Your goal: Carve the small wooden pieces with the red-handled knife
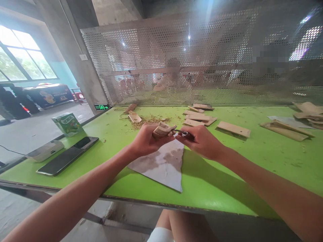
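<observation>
My left hand [147, 139] is closed around a small, pale carved piece of wood [163, 130] held above the table. In my right hand [202, 141] is a carving tool [185, 133] with a thin dark blade and a metal collar; its handle is mostly hidden by my fingers. The blade's tip touches or nearly touches the wood's right end. Under both hands lies a white sheet of paper [164, 168] on the green table [214, 191]. Wood shavings [151, 122] are scattered just beyond my left hand.
Several wooden pieces [233, 129] lie beyond and right of my hands, with more at the far right. On the left are a black phone [68, 156], a white device [45, 150] and a green box [67, 124]. A perforated metal screen [151, 67] closes off the table's back; blurred people sit behind it.
</observation>
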{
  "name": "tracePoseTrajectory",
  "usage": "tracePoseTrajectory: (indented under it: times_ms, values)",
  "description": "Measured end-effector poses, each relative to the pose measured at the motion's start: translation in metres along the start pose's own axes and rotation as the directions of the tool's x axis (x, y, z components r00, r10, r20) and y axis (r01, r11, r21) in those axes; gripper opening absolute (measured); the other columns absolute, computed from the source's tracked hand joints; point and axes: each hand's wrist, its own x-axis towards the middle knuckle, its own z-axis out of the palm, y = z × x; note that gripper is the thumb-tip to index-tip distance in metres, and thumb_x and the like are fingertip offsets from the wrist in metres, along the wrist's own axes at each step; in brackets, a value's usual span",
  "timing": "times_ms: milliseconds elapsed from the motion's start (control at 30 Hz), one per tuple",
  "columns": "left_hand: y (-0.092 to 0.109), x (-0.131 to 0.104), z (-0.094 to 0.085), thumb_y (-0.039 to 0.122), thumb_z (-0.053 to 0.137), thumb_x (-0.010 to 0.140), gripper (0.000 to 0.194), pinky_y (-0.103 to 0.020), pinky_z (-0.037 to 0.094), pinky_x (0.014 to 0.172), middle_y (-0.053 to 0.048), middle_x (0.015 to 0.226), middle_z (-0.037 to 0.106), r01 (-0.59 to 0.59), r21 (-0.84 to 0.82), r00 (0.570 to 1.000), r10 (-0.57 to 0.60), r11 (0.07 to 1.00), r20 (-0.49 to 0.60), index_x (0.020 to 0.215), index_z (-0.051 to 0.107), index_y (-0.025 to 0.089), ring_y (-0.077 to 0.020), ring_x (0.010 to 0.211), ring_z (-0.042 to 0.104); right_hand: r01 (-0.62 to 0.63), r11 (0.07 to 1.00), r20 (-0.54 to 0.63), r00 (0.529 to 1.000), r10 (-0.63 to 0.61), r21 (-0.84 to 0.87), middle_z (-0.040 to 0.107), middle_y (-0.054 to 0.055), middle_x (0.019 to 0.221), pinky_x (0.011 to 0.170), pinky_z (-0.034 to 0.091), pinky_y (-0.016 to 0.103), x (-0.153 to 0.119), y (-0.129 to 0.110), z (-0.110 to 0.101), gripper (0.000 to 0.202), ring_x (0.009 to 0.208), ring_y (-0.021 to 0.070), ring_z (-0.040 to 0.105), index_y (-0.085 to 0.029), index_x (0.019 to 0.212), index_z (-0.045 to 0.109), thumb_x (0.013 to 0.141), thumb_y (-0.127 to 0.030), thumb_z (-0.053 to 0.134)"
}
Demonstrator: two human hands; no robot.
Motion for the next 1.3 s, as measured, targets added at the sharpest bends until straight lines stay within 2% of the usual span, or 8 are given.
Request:
tracePoseTrajectory:
  times_ms: [167, 367, 500, 667, 800, 1033, 1167, 1300]
  values:
    - [-0.0021, -0.0006, 0.0011, 0.036, 0.067, 0.082, 0.026, -0.022, 0.038, 0.052, -0.002, 0.067, 0.059, -0.019, -0.005, 0.999, 0.019, 1.0, -0.028, 0.071, 0.064, 0.012, -0.0104, 0.056, 0.049, 0.005, 1.0, -0.008, 1.0, -0.005, -0.008, 0.043, -0.005, 0.051, 0.048, 0.024, 0.025, -0.0001, 0.0009, 0.0001, 0.033, 0.046, 0.0085, 0.032, -0.018, 0.066, 0.049, 0.089, -0.041, 0.054]
    - [-0.0051, 0.0, 0.0041, 0.032, 0.066, 0.083, 0.023, -0.021, 0.029, 0.043, 0.004, 0.053, 0.043, -0.034, -0.093, 0.999, 0.034, 0.995, -0.002, 0.072, 0.064, 0.011, -0.0063, 0.047, 0.034, -0.034, 0.999, -0.002, 0.999, 0.034, -0.005, 0.04, -0.005, 0.048, 0.046, 0.022, 0.024, -0.0004, 0.0006, 0.0013, 0.031, 0.044, 0.0079, 0.03, -0.018, 0.066, 0.048, 0.088, -0.039, 0.054]
    - [-0.0057, -0.0003, 0.0038, 0.031, 0.067, 0.082, 0.022, -0.021, 0.026, 0.04, 0.005, 0.051, 0.04, -0.025, -0.121, 1.0, 0.026, 0.992, 0.01, 0.073, 0.066, 0.011, -0.0058, 0.045, 0.032, -0.024, 1.0, 0.0, 1.0, 0.024, 0.014, 0.039, -0.005, 0.048, 0.045, 0.022, 0.024, 0.0001, -0.0028, 0.0028, 0.03, 0.044, 0.0077, 0.03, -0.018, 0.063, 0.047, 0.087, -0.036, 0.054]
    - [-0.0072, -0.0011, 0.0029, 0.032, 0.07, 0.08, 0.022, -0.02, 0.039, 0.043, 0.001, 0.054, 0.052, 0.022, -0.167, 0.999, -0.016, 0.986, 0.038, 0.076, 0.069, 0.01, -0.0085, 0.048, 0.047, -0.003, 1.0, 0.022, 1.0, 0.004, -0.012, 0.041, -0.005, 0.049, 0.046, 0.022, 0.024, 0.0, -0.0046, 0.0004, 0.029, 0.044, 0.0078, 0.03, -0.018, 0.063, 0.049, 0.087, -0.034, 0.053]
    - [-0.0075, -0.0009, 0.0031, 0.031, 0.072, 0.077, 0.023, -0.024, 0.053, 0.055, -0.005, 0.065, 0.067, 0.045, -0.217, 0.999, -0.04, 0.975, 0.03, 0.078, 0.072, 0.009, -0.015, 0.06, 0.063, 0.01, 0.994, 0.005, 1.0, -0.009, -0.107, 0.041, -0.005, 0.047, 0.047, 0.022, 0.024, 0.0012, -0.0004, -0.0035, 0.029, 0.044, 0.0081, 0.029, -0.018, 0.062, 0.05, 0.087, -0.033, 0.052]
    - [-0.0019, 0.0021, -0.0006, 0.027, 0.073, 0.076, 0.017, -0.024, 0.055, 0.061, -0.005, 0.066, 0.069, 0.006, -0.128, 1.0, -0.005, 0.992, 0.011, 0.075, 0.073, 0.01, -0.0144, 0.061, 0.064, -0.003, 0.998, 0.037, 0.999, 0.006, -0.069, 0.042, -0.004, 0.047, 0.046, 0.02, 0.024, 0.0011, -0.0009, 0.0026, 0.031, 0.043, 0.0081, 0.03, -0.017, 0.063, 0.051, 0.089, -0.035, 0.05]
    - [-0.0013, 0.002, -0.0024, 0.028, 0.075, 0.074, 0.021, -0.026, 0.057, 0.065, -0.006, 0.071, 0.071, 0.136, -0.27, 0.989, -0.118, 0.953, 0.085, 0.085, 0.074, 0.01, -0.0152, 0.063, 0.066, -0.029, 0.999, 0.04, 0.999, 0.029, -0.019, 0.046, -0.004, 0.048, 0.045, 0.021, 0.024, -0.0007, -0.0032, 0.005, 0.032, 0.042, 0.0079, 0.032, -0.017, 0.064, 0.053, 0.089, -0.038, 0.051]
    - [-0.0068, 0.0008, -0.0009, 0.029, 0.078, 0.073, 0.028, -0.031, 0.059, 0.066, -0.01, 0.077, 0.072, 0.312, -0.485, 0.948, -0.234, 0.817, 0.217, 0.09, 0.072, 0.008, -0.0183, 0.066, 0.069, -0.054, 0.998, 0.054, 0.997, 0.053, 0.019, 0.047, -0.003, 0.049, 0.044, 0.022, 0.024, -0.0014, -0.0029, 0.0059, 0.032, 0.042, 0.008, 0.033, -0.017, 0.066, 0.053, 0.089, -0.039, 0.051]
